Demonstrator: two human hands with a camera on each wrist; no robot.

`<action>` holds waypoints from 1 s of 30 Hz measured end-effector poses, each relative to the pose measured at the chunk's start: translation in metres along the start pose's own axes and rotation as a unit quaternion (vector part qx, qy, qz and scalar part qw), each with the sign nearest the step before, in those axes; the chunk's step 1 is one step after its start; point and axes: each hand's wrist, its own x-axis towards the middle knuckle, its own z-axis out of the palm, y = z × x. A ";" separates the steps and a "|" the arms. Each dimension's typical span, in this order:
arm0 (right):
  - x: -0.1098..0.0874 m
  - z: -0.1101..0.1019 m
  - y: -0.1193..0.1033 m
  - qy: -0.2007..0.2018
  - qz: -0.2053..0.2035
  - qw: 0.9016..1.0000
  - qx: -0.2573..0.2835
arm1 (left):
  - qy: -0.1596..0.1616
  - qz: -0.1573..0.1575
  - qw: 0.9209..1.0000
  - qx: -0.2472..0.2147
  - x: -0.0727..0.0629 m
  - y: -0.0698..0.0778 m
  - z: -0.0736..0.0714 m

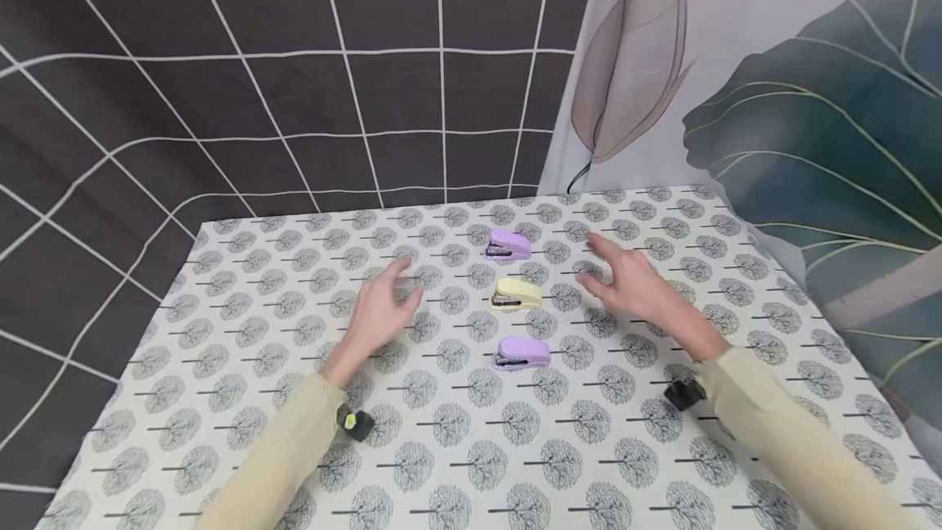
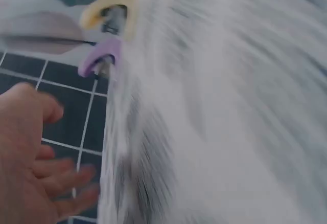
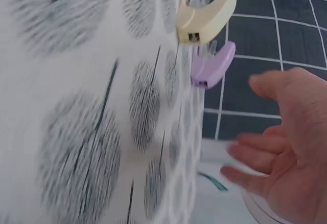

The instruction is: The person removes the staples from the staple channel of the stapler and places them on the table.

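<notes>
Three small staplers stand in a column on the patterned cloth: a purple stapler point(image 1: 509, 244) at the back, a yellow stapler point(image 1: 517, 294) in the middle and another purple stapler point(image 1: 522, 352) in front. To their left is my left hand point(image 1: 381, 307), fingers spread loosely, holding nothing. On the other side my right hand point(image 1: 625, 278) is held over the cloth, thumb and fingers apart and nothing between them. The right wrist view shows the yellow stapler point(image 3: 204, 19) and a purple stapler point(image 3: 212, 68) beyond the fingers. In the left wrist view these are blurred.
A table covered with a white cloth point(image 1: 471, 407) printed with grey trees lies under everything. Behind it hangs a dark curtain with white grid lines point(image 1: 383, 88), and on the right a pale curtain with large leaves point(image 1: 817, 129). Black wrist devices point(image 1: 359, 424) sit at both sleeves.
</notes>
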 end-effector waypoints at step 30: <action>0.104 0.051 -0.013 -0.062 -0.022 0.993 0.096 | -0.065 -0.067 0.981 -0.168 0.105 0.033 0.082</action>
